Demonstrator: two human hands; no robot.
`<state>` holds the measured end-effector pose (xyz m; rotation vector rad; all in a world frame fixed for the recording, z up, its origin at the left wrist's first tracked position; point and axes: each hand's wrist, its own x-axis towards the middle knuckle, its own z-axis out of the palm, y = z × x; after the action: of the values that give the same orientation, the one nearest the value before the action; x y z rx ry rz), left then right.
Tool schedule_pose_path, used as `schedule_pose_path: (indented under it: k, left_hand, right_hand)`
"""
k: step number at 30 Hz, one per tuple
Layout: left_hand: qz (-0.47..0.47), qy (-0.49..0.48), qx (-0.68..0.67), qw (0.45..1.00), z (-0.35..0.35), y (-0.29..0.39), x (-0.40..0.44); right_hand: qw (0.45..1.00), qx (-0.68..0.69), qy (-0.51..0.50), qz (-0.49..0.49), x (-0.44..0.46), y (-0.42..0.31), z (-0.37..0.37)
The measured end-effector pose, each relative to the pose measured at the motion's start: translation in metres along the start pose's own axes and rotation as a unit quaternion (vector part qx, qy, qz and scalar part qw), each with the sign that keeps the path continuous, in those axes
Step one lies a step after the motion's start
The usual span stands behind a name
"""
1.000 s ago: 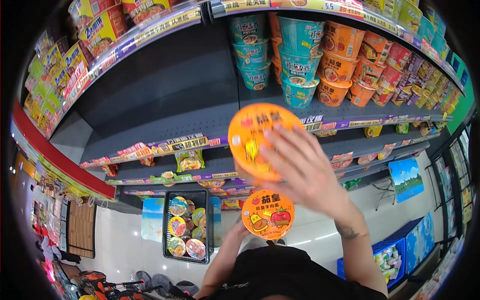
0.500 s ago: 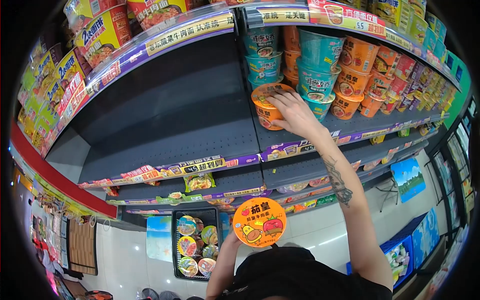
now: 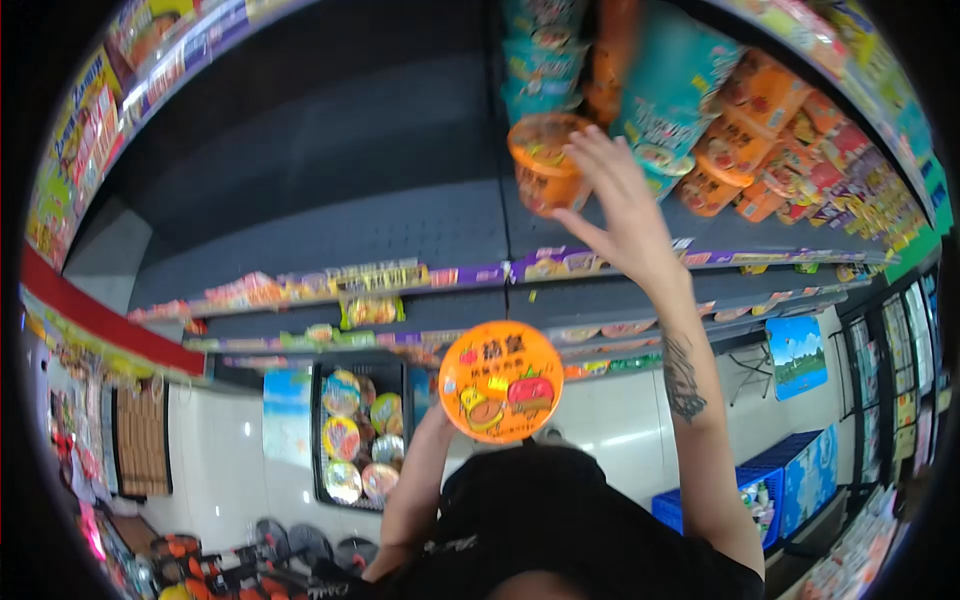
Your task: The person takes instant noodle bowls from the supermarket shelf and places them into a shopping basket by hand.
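Note:
My left hand [image 3: 437, 420] holds an orange instant noodle cup [image 3: 502, 382] in front of my body, its cartoon lid turned up to me. Most of those fingers are hidden behind the cup. At the shelf, my right hand [image 3: 625, 205] is open, fingers spread, just right of another orange noodle cup [image 3: 548, 170]. The fingertips overlap that cup's right edge; I cannot tell if they touch it. Teal noodle cups [image 3: 675, 90] are stacked behind the right hand, blurred, with more orange cups [image 3: 735, 140] to their right.
A bare dark shelf section [image 3: 330, 160] spans the left. Lower shelves carry a green-yellow noodle packet [image 3: 371, 312]. On the floor, a black basket [image 3: 318, 440] holds several noodle cups. A blue crate [image 3: 668, 508] stands at lower right.
My right hand has come off the top of the shelf's orange cup to its right side, fingers spreading. The view has shifted, and the left hand's cup appears higher and further left.

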<state>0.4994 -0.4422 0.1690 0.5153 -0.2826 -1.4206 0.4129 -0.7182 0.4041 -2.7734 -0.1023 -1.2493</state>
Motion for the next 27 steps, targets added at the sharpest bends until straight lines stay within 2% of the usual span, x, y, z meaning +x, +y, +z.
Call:
schedule_pose_path:
  k: [1,5,7,11,13,15,17,19,20,21,23,25,27]
  left_hand:
    - [0.002,0.021,-0.023,1.000,0.003,-0.001,0.006]
    - [0.011,0.071,-0.079,0.994,0.005,-0.008,0.002]
    - [0.006,0.070,-0.092,0.993,0.010,-0.012,0.007]
    - [0.006,0.067,-0.055,0.996,0.030,-0.013,0.012]
    - [0.003,0.059,-0.040,0.997,0.034,-0.017,0.019]
    - [0.023,0.041,-0.063,0.997,0.040,-0.018,0.021]
    - [0.040,0.037,-0.029,0.998,0.047,-0.016,0.021]
    - [0.062,0.171,0.060,0.982,0.050,-0.015,0.024]
    - [0.085,0.200,0.070,0.974,0.055,-0.015,0.029]
    - [0.090,0.194,0.073,0.974,0.061,-0.010,0.030]
    - [0.032,0.256,0.085,0.962,0.075,-0.003,0.028]
    - [0.033,0.259,0.098,0.960,0.079,-0.002,0.024]
    - [0.034,0.255,0.082,0.963,0.080,-0.002,0.019]
  right_hand:
    - [0.999,0.033,0.042,0.003,-0.009,-0.015,-0.010]
    - [0.972,0.189,-0.126,-0.062,-0.063,-0.091,-0.046]
    - [0.967,0.160,-0.193,-0.040,-0.083,-0.123,-0.052]
    - [0.968,0.095,-0.226,-0.045,-0.108,-0.130,-0.038]
    - [0.967,0.008,-0.240,-0.090,-0.111,-0.122,-0.038]
    - [0.969,0.016,-0.232,-0.080,-0.108,-0.116,-0.044]
    - [0.969,0.060,-0.231,-0.066,-0.105,-0.113,-0.051]
    - [0.972,0.058,-0.213,-0.074,-0.086,-0.100,-0.068]
    - [0.978,0.066,-0.187,-0.070,-0.071,-0.093,-0.078]
    - [0.982,0.076,-0.162,-0.066,-0.057,-0.086,-0.088]
    - [0.990,0.037,-0.106,-0.087,-0.025,-0.064,-0.099]
    - [0.992,0.036,-0.032,-0.114,0.009,-0.038,-0.096]
    - [0.993,0.015,-0.030,-0.112,0.040,-0.014,-0.094]
